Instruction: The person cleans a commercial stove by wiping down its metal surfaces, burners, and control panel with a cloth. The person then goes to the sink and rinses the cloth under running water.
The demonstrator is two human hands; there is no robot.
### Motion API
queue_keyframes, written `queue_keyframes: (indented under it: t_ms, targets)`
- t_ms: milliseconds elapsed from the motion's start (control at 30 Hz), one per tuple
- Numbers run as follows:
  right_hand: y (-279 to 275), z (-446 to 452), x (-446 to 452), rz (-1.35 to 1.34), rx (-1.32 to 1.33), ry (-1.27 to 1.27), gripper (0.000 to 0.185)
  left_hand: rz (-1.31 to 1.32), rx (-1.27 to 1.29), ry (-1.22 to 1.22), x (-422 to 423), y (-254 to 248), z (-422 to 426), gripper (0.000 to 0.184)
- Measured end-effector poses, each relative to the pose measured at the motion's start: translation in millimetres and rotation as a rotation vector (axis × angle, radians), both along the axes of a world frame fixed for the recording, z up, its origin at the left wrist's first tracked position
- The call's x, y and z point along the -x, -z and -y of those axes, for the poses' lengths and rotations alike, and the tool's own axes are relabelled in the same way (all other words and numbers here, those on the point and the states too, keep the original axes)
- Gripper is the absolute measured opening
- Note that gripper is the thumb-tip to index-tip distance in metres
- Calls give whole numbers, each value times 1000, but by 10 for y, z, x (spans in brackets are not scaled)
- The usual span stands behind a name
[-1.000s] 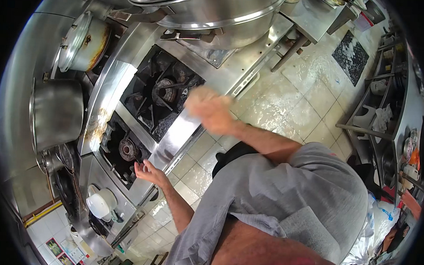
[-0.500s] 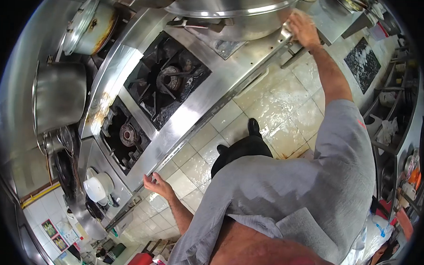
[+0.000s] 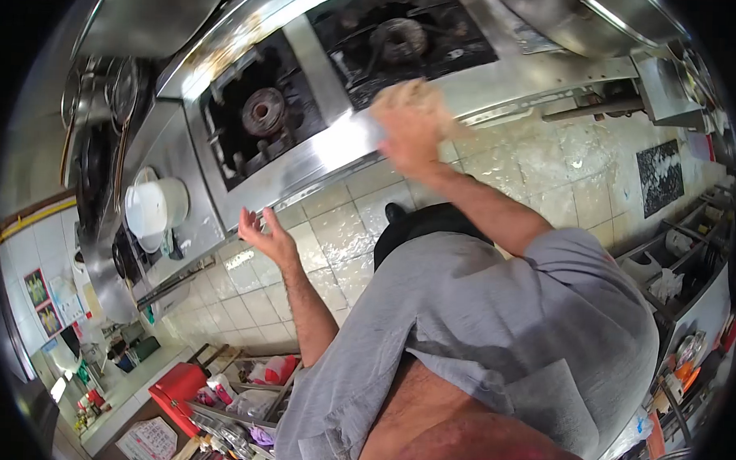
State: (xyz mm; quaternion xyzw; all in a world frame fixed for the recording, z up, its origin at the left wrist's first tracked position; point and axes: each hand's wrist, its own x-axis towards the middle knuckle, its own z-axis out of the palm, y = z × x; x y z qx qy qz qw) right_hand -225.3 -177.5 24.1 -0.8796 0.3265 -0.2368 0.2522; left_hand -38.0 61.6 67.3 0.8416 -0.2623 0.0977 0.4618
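Note:
My right hand (image 3: 412,130) is over the front steel edge of the stove (image 3: 343,144), just in front of a burner (image 3: 400,41). Motion smears its fingers, so I cannot make out whether anything is under or in them. My left hand (image 3: 269,239) hovers by the stove's front edge, palm turned partly up. Its fingers are apart and hold nothing. A second burner (image 3: 263,111), its ring rusty, lies in the dark recess between the two hands and the back ledge.
A white tub (image 3: 159,209) stands on the steel counter at left. Large pots (image 3: 152,16) line the back, and a big steel pot (image 3: 566,18) sits at upper right. The tiled floor (image 3: 335,237) looks wet. A red box (image 3: 176,389) and shelves are behind.
My right hand has swept left along the stove's front edge, away from the big pot. My view has turned toward the left counter. The left hand stays open near the edge.

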Motion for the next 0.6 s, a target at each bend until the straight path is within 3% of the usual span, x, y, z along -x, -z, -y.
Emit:
queue_keyframes:
  t_ms: [100,200,300,333,400,433,500,533,567,600]
  targets:
    - [-258,-803,-964,172,-118,-235,52,37,40,18,-117,-155,-199,45]
    - [-434,-1408,-1829,-209,480,-304,34,37,72,-1,-270,-176,-571,47]
    - [-614,-1695,-2218,-117,666,-351,25,-16,118,-54,-420,-116,-932,48]
    - [-418,-1826,-2458,-116,676,-347,25,-56,134,-95,-469,-99,-1015,47]
    - [216,-2069,-2906,291,71,-906,25,-138,206,-154,-555,-25,-1161,46]
    - [129,-1938,-2937,288,87,-896,25,-136,220,-140,-595,-4,-1177,46]
    - [-110,-1595,-2955,373,-828,-847,38,-241,321,-183,-691,19,-1190,45]
    - [-375,-1292,-2785,298,-969,-757,41,-241,301,-204,-740,40,-1185,46]
    - [-618,-980,-2546,313,-896,-740,41,-242,311,-205,-768,37,-1158,46]
    - [-622,-736,-2392,413,-993,-757,45,-261,333,-199,-783,39,-1121,46]
